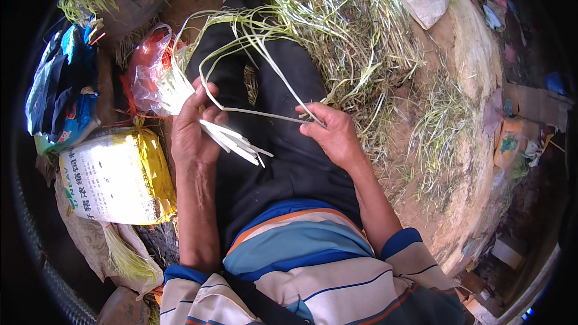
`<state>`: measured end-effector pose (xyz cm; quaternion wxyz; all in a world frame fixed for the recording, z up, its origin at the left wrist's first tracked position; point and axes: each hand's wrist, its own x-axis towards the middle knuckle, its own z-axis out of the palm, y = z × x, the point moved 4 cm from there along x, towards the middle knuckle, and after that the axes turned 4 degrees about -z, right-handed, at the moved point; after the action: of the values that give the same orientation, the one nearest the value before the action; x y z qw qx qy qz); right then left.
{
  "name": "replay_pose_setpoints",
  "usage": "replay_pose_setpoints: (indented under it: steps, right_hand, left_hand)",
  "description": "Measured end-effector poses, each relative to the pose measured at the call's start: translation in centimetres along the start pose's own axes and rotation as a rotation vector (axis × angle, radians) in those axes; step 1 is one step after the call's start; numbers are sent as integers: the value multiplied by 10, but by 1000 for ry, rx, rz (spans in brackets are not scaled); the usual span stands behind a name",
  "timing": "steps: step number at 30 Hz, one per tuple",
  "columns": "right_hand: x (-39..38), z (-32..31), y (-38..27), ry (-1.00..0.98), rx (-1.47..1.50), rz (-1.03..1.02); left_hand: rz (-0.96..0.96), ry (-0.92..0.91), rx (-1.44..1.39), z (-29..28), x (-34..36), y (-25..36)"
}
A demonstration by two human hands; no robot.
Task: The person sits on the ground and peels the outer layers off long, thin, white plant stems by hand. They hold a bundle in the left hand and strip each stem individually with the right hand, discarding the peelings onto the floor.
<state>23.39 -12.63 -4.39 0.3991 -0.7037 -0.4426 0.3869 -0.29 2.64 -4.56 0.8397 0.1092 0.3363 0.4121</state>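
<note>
My left hand [195,123] grips a bundle of long white stalks [232,139] with pale yellow-green leaves [253,21] that loop out over my dark trousers [259,174]. My right hand [328,135], to the right of the bundle, is closed with thumb and forefinger pinching long thin leaf strands that run back toward the left hand and up over my knees.
A large heap of yellow-green plant trimmings [337,30] and a scattered pile [439,132] lie right. At left are a white-and-yellow sack [114,177], red material in clear plastic [150,66], blue bags [57,84] and loose stalks [129,259]. Cardboard and clutter [536,102] line the far right.
</note>
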Motion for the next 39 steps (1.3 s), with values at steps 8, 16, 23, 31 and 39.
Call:
replay_pose_setpoints:
  steps: [8, 16, 23, 31, 39]
  right_hand:
    - [2, -2, -12, 11, -19, 142]
    - [16, 15, -37, 24, -58, 59]
    - [15, 29, -44, -23, -159, -38]
    - [16, 33, -44, -19, -146, -84]
    - [7, 8, -29, -55, 259, -28]
  left_hand:
    - [69, 72, 135, 6, -2, -14]
    - [97, -27, 256, 16, -10, -40]
    - [95, -51, 444, 24, -11, -43]
    - [98, -58, 503, 23, -11, -44]
    - [13, -6, 177, 17, -3, -42]
